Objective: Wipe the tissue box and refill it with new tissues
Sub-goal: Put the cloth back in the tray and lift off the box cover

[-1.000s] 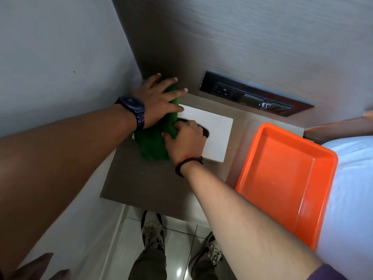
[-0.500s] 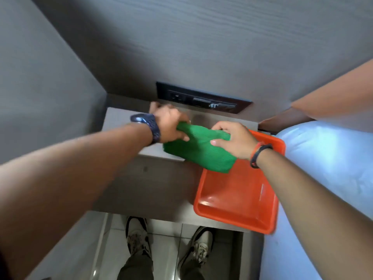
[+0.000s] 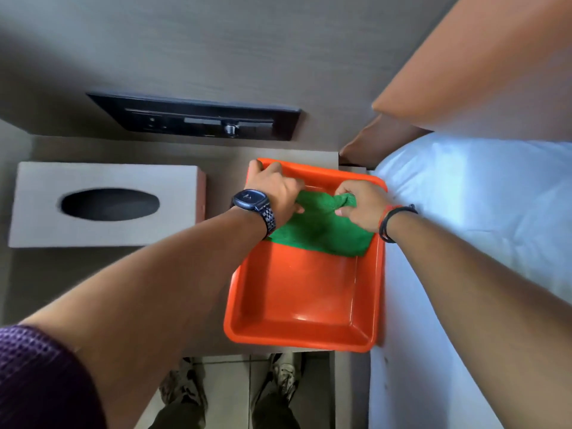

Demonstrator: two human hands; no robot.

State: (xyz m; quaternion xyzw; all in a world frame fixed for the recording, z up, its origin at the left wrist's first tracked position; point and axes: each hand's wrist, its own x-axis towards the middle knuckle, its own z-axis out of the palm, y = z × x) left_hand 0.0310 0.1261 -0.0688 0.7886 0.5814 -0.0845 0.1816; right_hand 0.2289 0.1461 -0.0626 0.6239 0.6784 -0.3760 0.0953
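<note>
A green cloth (image 3: 322,230) is held by both hands over the far half of an orange tray (image 3: 297,305). The left hand (image 3: 275,190) is closed on the left end of the cloth, with its fingers curled around the fabric. A dark watch (image 3: 252,201) is worn on that wrist. The right hand (image 3: 362,205) is closed on the right end, and a bunched bit of cloth is pinched between its thumb and fingers. Red and black bands (image 3: 391,222) are worn on that wrist. The cloth is spread between the two hands, and its near edge hangs down onto the tray floor. The near half of the tray is bare and shiny. The tray is set on a small brown table (image 3: 93,274), at the table's right side, just beside a white bed (image 3: 479,243). The tissue box (image 3: 105,204) is seen on the left side of the same table, apart from the tray and from both hands. It is pale and lies flat, with a dark oval hole in its top. No tissue can be seen in the hole. A dark panel (image 3: 195,119) with sockets is fixed in the wall at the far side. Two shoes (image 3: 232,382) are seen on the floor at the near edge.
</note>
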